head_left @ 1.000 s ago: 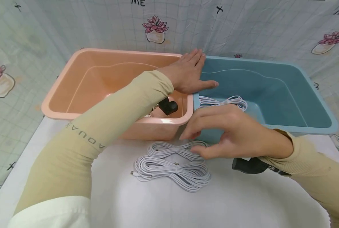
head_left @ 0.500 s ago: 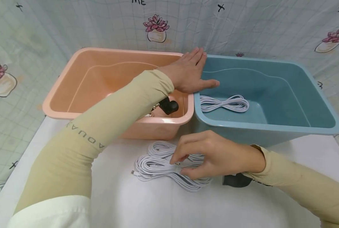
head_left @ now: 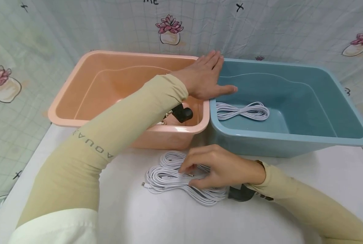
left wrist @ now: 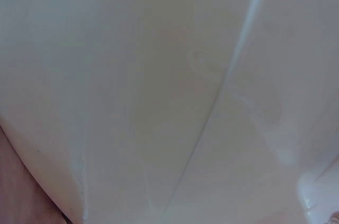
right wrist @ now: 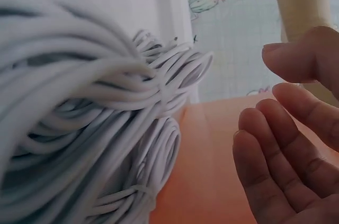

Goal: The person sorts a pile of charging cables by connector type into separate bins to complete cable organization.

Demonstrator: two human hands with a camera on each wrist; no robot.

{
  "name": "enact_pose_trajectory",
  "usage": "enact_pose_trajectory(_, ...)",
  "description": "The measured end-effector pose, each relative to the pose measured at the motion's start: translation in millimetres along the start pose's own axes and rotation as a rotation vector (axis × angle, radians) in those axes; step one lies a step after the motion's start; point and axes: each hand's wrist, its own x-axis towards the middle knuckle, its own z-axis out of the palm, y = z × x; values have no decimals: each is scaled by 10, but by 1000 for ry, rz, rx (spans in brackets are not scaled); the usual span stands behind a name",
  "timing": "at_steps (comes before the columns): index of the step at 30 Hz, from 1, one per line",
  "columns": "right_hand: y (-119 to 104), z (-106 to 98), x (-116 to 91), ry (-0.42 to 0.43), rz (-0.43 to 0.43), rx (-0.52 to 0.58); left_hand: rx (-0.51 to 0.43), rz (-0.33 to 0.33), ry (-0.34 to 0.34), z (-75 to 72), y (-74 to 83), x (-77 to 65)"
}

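My left hand [head_left: 204, 78] rests with straight fingers across the meeting rims of the peach bin [head_left: 123, 55] and the blue bin [head_left: 291, 135]. Below, my right hand [head_left: 218, 166] hovers over two coiled white cables on the table, its thumb and fingers curved and apart. The front cable [head_left: 166, 181] partly overlaps the rear cable [head_left: 172, 158]; the hand hides part of both. In the right wrist view, a gap separates the fingers [right wrist: 265, 155] from the tied cable coils [right wrist: 79, 91]. A similar coiled cable [head_left: 254, 112] lies inside the blue bin.
White cloth covers the table [head_left: 157, 220]. Behind the bins hangs a patterned curtain [head_left: 123, 27]. Black wrist gear [head_left: 181, 113] hangs under the left sleeve, inside the peach bin. The left wrist view gives only a blurred pale surface [left wrist: 159, 75].
My right hand has moved left and down from the blue bin's front rim to above the cables on the table. My left hand keeps its place on the rims.
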Motion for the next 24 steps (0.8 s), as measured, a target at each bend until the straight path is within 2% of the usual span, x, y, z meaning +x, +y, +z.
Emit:
enact_pose_trajectory(9, 138, 79, -9, -21, 86, 43, 9, -4, 4, 7, -1, 18)
enact_pose_trajectory(19, 202, 128, -51, -51, 97, 44, 17, -7, 4, -2, 14, 18)
enact_pose_trajectory(24, 218, 143, -65, -93, 140, 44, 18, -13, -2, -3, 15, 25)
